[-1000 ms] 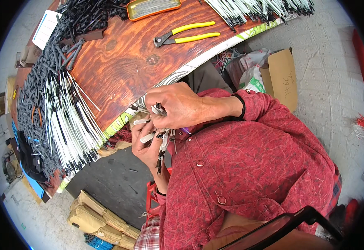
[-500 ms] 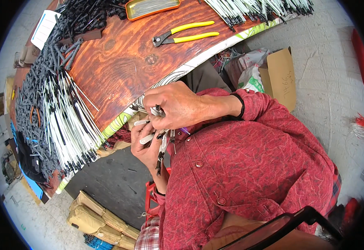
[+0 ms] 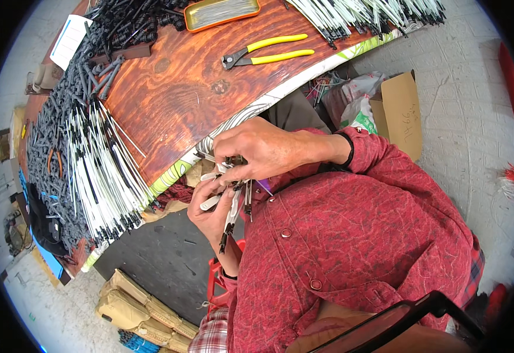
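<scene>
In front of my shirt, close to the table's edge, my two hands meet. My left hand (image 3: 208,217) is closed around several thin white-and-black strips; black-tipped ends (image 3: 231,222) hang below its fingers and short white pieces stick out between them. My right hand (image 3: 263,147) is just above, its fingers bent and closed on small black-ended pieces (image 3: 235,160) of the same kind. The exact joint between the pieces is hidden by the fingers. On the table to the left lies a fan of long white rods with black ends (image 3: 101,176).
Yellow-handled pliers (image 3: 268,49) lie on the wooden table (image 3: 180,82). Behind them is an orange tray (image 3: 221,15) of thin pins. Grey plastic fittings (image 3: 51,147) are heaped at left, more white rods (image 3: 351,17) at far right. A cardboard box (image 3: 402,115) stands beyond the edge.
My right hand has turned and shifted slightly right, its fingers now lower over the strips. The left hand keeps its hold. The whole view has shifted a little.
</scene>
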The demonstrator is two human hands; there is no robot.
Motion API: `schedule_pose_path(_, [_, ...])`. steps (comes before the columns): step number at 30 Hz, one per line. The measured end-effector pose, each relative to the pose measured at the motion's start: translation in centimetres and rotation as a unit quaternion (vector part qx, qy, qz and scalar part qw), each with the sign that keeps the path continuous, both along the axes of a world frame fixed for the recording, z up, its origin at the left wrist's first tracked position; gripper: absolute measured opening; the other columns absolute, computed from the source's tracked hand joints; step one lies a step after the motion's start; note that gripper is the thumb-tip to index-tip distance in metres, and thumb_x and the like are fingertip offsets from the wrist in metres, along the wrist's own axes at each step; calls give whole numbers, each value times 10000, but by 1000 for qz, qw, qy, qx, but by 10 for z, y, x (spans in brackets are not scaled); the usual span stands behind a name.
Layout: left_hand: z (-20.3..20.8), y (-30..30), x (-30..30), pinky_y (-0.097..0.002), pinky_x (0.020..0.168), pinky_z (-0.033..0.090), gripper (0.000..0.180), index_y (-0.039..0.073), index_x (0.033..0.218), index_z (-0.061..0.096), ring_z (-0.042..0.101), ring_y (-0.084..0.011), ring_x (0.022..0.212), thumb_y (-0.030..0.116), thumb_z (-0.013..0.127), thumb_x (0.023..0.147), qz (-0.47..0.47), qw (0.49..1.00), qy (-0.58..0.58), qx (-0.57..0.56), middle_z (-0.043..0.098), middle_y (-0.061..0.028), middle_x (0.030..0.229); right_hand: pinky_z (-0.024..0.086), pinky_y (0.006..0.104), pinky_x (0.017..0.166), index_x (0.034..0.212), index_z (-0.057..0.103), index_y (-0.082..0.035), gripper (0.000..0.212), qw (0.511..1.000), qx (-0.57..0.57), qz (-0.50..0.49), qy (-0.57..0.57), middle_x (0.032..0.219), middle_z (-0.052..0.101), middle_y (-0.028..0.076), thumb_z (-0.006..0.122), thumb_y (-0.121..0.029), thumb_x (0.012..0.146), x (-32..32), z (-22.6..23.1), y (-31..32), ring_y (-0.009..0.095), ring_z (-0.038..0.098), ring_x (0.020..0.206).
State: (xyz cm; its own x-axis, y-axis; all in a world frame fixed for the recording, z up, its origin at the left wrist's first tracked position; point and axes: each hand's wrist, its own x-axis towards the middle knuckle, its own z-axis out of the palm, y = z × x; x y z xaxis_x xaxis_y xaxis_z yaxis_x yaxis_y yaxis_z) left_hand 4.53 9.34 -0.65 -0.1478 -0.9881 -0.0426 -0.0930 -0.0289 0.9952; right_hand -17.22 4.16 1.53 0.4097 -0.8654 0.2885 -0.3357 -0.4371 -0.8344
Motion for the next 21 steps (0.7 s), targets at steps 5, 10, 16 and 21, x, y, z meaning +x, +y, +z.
schedule_pose_path(5, [-8, 3, 8, -276, 821, 513, 301, -42, 1035, 690, 668, -155, 889, -66, 797, 754, -21, 999, 26, -11, 705, -119, 1007, 497, 374, 645, 890, 665, -48, 199, 998, 4, 63, -4, 839, 641, 74, 772, -178, 783, -9, 4, 2, 287, 657, 775])
schedule_pose_path(10, [-10, 3, 4, -302, 868, 533, 352, -45, 1108, 619, 680, -181, 966, -85, 763, 790, 21, 990, 127, 48, 701, -144, 1064, 500, 382, 624, 894, 642, -48, 235, 1000, -5, 2, -6, 840, 639, 79, 789, -180, 769, -3, 1, 7, 293, 656, 760])
schedule_pose_path(16, [-15, 3, 11, -317, 888, 542, 413, -75, 1194, 582, 682, -219, 993, -116, 721, 807, 22, 986, 148, 79, 686, -183, 1111, 498, 386, 600, 890, 615, -39, 255, 996, -66, -31, -56, 819, 625, 86, 793, -160, 751, 6, -5, 8, 297, 649, 728])
schedule_pose_path(21, [-33, 6, 20, -318, 894, 539, 403, -96, 1190, 626, 681, -206, 991, -91, 739, 803, 38, 987, 138, 69, 698, -185, 1114, 500, 380, 602, 877, 607, -32, 260, 995, -62, -35, -69, 795, 612, 82, 793, -153, 742, 6, -2, 9, 300, 645, 722])
